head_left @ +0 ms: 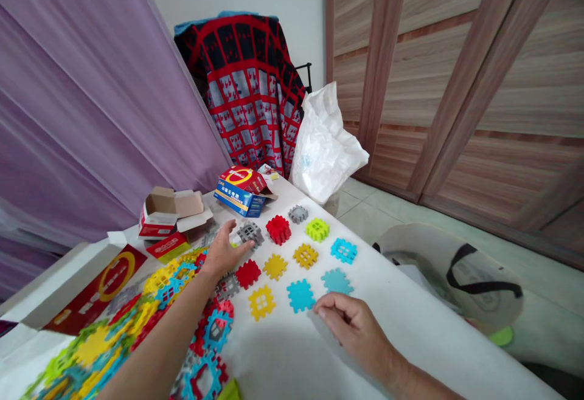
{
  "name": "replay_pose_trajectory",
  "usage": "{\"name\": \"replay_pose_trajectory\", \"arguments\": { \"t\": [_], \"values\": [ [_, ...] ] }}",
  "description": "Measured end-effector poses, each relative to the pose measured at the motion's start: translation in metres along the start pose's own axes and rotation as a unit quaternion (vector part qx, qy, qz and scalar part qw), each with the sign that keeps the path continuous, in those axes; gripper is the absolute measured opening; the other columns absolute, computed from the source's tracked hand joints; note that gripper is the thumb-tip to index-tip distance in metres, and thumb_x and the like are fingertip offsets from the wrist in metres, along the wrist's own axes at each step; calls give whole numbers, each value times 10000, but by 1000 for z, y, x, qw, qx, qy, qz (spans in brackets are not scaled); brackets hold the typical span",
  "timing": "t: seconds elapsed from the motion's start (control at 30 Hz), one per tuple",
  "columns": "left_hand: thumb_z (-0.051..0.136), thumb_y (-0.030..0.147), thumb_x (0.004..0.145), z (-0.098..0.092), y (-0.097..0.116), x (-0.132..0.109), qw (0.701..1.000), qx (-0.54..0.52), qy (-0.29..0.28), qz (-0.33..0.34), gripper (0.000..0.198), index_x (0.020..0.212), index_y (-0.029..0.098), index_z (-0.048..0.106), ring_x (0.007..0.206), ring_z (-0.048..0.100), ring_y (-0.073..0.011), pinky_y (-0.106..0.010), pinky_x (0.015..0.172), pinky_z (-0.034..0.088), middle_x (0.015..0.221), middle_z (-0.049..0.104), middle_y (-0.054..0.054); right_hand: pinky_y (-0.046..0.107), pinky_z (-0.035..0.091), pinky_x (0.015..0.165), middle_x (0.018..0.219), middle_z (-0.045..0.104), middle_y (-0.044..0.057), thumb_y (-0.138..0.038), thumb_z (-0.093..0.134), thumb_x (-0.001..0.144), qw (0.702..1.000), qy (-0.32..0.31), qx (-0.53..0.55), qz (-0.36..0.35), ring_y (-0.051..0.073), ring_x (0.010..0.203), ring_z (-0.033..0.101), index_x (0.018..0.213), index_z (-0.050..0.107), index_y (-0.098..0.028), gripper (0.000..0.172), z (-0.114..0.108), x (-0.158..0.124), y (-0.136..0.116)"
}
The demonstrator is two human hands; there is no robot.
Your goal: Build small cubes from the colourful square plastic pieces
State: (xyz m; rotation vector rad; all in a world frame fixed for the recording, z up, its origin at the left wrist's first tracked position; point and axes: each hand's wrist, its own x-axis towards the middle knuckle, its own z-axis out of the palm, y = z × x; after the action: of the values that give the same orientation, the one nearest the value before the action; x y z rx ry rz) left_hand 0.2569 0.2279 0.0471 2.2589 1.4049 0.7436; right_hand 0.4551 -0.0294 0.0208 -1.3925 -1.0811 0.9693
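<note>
My left hand reaches over a heap of coloured interlocking tiles, fingers spread, fingertips touching a grey block. Laid out on the white table are separate pieces: a red block, a small grey piece, a lime piece, yellow tiles, a red tile and blue tiles. My right hand rests on the table, fingers curled together, close to the blue tiles; I cannot see anything in it.
Open cardboard boxes and a blue and red box stand at the table's far side. A red patterned cloth drapes over a chair. A white plastic bag and a tote bag sit on the floor right of the table.
</note>
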Motion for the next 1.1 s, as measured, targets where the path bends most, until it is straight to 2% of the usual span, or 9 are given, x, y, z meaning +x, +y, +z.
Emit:
{"name": "replay_pose_trajectory", "arguments": {
  "t": [0.17,0.3,0.57,0.8,1.1],
  "values": [
    [704,546,639,3,2,3,1000,-5,-11,8,755,1261,174,490,1201,585,-288,-463,1051,436,1277,621,-149,223,277,439,484,379,-59,-535,593,767,997,56,40,24,84,442,330,723,672,-159,386,-12,7,-10],
    [698,508,644,3,7,3,1000,0,-21,9,715,1253,182,513,1184,594,-287,-464,1050,436,1256,637,-135,229,293,444,479,393,-56,-553,615,744,996,75,46,32,90,443,350,729,669,-161,396,-18,11,-10],
    [675,492,672,-7,11,3,999,5,-49,12,637,1230,206,561,1087,642,-274,-445,1002,472,1122,694,-90,232,306,451,478,402,-49,-593,592,748,998,40,29,44,95,454,364,727,658,-179,420,-18,13,-13],
    [677,513,664,-8,9,4,998,-14,-58,8,673,1238,182,559,1079,645,-266,-435,1008,473,1114,698,-98,228,333,460,507,466,-31,-585,582,754,998,31,26,47,101,467,411,742,666,-169,425,-17,13,-9],
    [687,511,664,-12,10,2,999,-26,-46,0,650,1227,206,575,1102,638,-277,-437,1000,482,1129,697,-86,221,321,451,490,470,-34,-585,584,756,998,15,29,47,96,459,404,735,659,-180,412,-16,13,-9]
  ]
}}
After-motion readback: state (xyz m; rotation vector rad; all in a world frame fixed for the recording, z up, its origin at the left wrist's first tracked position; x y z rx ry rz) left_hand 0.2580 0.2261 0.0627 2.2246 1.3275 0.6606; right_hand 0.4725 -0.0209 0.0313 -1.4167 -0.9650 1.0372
